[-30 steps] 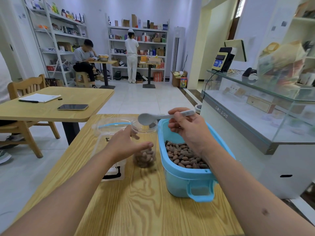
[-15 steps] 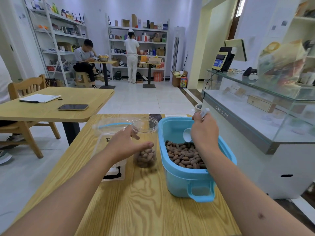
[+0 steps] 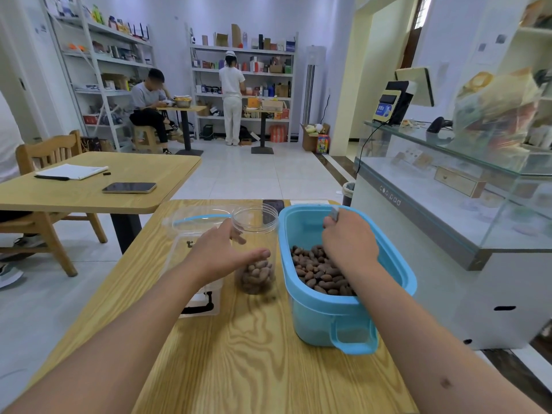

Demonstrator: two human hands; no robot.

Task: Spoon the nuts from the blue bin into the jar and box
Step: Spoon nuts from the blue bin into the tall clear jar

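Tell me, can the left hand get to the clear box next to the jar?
Probably yes. The left hand grips the jar, and the clear box sits open right beside it with nothing between.

A small shop: stocked shelves [image 3: 242, 73], a glass display counter [image 3: 448, 180] and a checkout terminal [image 3: 394, 101].

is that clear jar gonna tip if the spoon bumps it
Probably not easily: the left hand grips the jar. Nuts fill only its bottom, which likely steadies it. Still, it looks tall, narrow and light, so unheld it might tip.
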